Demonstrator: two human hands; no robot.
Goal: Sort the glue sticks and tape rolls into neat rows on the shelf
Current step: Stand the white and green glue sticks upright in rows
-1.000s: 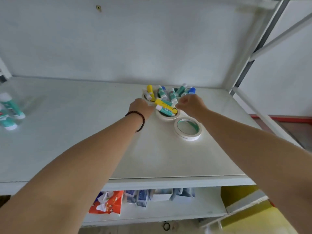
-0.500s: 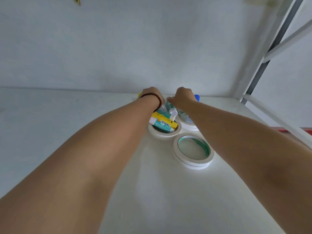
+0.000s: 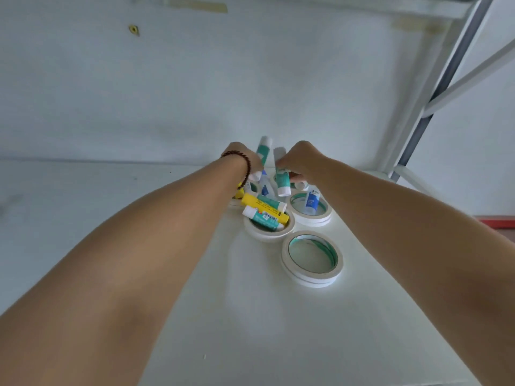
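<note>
The left hand gripped a teal glue stick, upright. Just beside it, the right hand pinched another teal stick above the tape rolls.

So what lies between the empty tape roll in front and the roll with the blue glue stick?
Nothing: in the head view, bare shelf separates the empty roll from that roll.

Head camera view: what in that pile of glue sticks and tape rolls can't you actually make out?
- Fingers of the left hand and right hand: hidden behind the hands' backs.
- Far tape rolls: covered by hands and sticks, so no count.
- Label print on the yellow glue stick: too small to read.
- Yellow piece beside the left wrist: mostly hidden by the arm.
- Shelf: front edge cut off by the frame.
</note>
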